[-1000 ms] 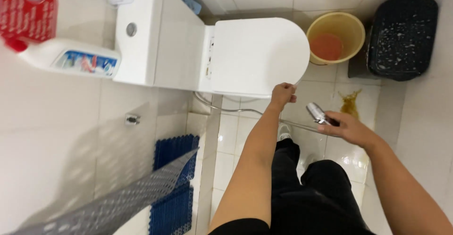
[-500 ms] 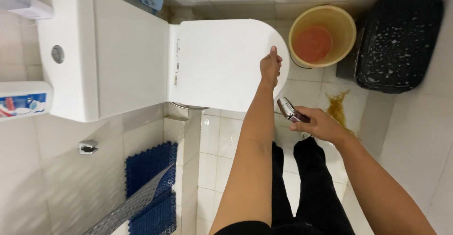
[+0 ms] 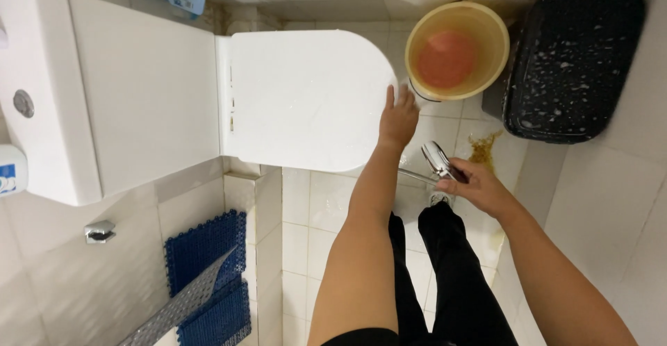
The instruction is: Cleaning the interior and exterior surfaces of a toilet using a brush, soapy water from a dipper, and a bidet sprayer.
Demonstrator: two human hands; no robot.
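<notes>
The left hand (image 3: 397, 118) lies with fingers spread flat on the closed white toilet lid (image 3: 306, 99), at its rounded front edge nearest the yellow bucket (image 3: 486, 75); the palm presses down rather than curling round anything, which reads as steadying the lid or feeling for its rim. The right hand (image 3: 479, 187) is closed round a chrome spray nozzle (image 3: 438, 160), head angled toward the lid's front edge, with its thin hose (image 3: 415, 175) running off to the left under the left wrist. Held low and just beside the left hand, the nozzle looks aimed at the same spot. The bucket stands on the tiled floor (image 3: 319, 249) just past the lid's front edge, holding reddish water; to its right sits a black bin (image 3: 573, 61) flecked with foam. A yellowish stain (image 3: 481, 150) marks the floor between bin and nozzle. The white cistern (image 3: 132, 89) backs onto the wall, and a blue mat (image 3: 208, 276) lies at the floor's near left corner
</notes>
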